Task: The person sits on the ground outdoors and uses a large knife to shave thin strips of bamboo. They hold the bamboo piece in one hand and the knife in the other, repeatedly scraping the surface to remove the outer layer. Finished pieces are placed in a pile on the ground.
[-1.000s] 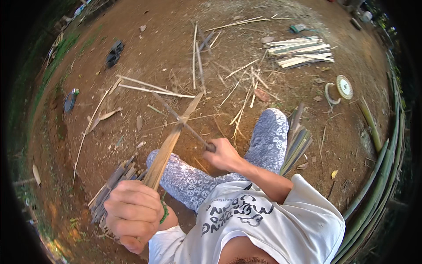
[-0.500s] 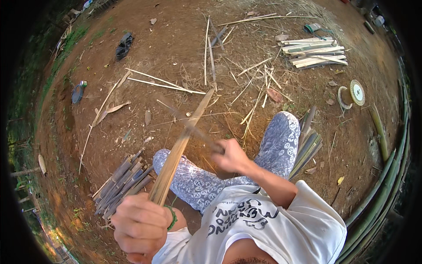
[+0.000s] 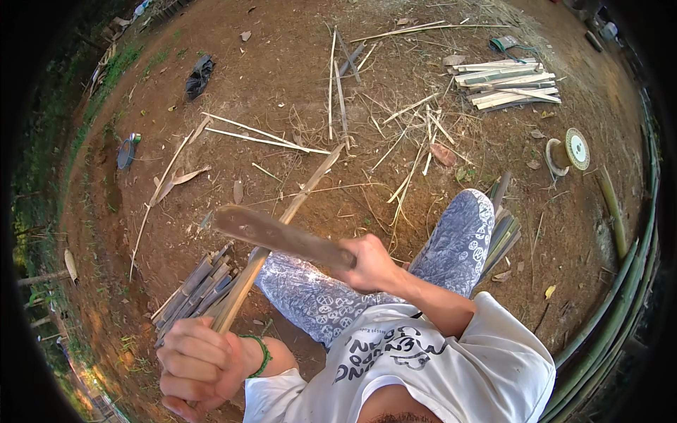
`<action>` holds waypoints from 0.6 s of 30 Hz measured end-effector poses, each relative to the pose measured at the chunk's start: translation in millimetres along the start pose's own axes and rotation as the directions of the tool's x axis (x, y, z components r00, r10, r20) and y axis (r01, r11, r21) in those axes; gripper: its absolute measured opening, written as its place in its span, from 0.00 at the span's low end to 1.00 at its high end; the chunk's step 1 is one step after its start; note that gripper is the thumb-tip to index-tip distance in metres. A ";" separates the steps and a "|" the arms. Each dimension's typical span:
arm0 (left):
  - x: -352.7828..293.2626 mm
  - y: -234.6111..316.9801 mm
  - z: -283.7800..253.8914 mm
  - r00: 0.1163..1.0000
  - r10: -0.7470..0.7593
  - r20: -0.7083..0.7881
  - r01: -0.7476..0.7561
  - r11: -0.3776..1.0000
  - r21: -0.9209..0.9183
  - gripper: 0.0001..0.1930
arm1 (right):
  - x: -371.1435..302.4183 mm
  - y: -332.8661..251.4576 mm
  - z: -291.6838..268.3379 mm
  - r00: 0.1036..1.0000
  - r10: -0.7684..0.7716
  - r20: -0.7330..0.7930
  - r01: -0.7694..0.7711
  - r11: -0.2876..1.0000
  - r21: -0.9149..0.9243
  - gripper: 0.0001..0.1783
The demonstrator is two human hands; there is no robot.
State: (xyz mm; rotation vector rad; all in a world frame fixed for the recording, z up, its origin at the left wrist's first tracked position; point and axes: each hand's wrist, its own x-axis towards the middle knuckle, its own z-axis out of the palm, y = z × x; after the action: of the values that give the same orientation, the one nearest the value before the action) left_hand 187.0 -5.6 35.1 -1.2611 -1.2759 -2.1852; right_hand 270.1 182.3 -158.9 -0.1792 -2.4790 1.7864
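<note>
My left hand (image 3: 197, 363) is wrapped round the near end of a long bamboo slat (image 3: 237, 295), which slants up and away to the right with its far tip near the ground. In my right hand (image 3: 370, 263) is a machete (image 3: 289, 238) with a broad, brown, blunt-ended blade. The blade lies across the slat near its middle, its flat side turned up to view. Whether its edge touches the slat I cannot tell. Beside my left hand, a pile of dark split bamboo pieces (image 3: 194, 292) lies on the ground.
More bamboo pieces (image 3: 502, 243) lie beside my right leg, and a stack of pale slats (image 3: 508, 84) sits far right. Thin strips (image 3: 264, 134) are scattered ahead. A spool (image 3: 577, 149) stands at right, near long green bamboo poles (image 3: 613, 328). A black bag (image 3: 199, 76) lies far left.
The machete has swung down and left, from a blurred edge-on view to its flat side showing. My left hand and the slat's near end have shifted left and slightly lower.
</note>
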 end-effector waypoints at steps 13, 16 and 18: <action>-0.5 -2.5 3.8 0.998 0.012 -0.055 -0.012 1.000 0.006 0.24 | 19.6 62.3 7.6 0.947 0.314 -0.066 -0.315 0.949 0.001 0.11; -2.6 -2.7 6.8 0.989 0.006 -0.150 0.007 0.996 0.084 0.24 | 42.6 65.5 -11.6 0.938 0.346 -0.011 -0.342 0.919 -0.196 0.13; 0.8 -0.1 -4.9 0.992 -0.001 -0.129 0.008 0.999 0.049 0.24 | 29.6 33.0 -5.0 0.942 0.335 0.031 -0.322 0.924 -0.208 0.14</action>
State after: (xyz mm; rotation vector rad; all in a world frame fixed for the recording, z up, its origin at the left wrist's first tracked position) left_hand 183.9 -9.4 34.7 -1.0811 -1.2742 -2.1856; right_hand 243.1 201.5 -188.7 -0.5929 -2.8144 1.6656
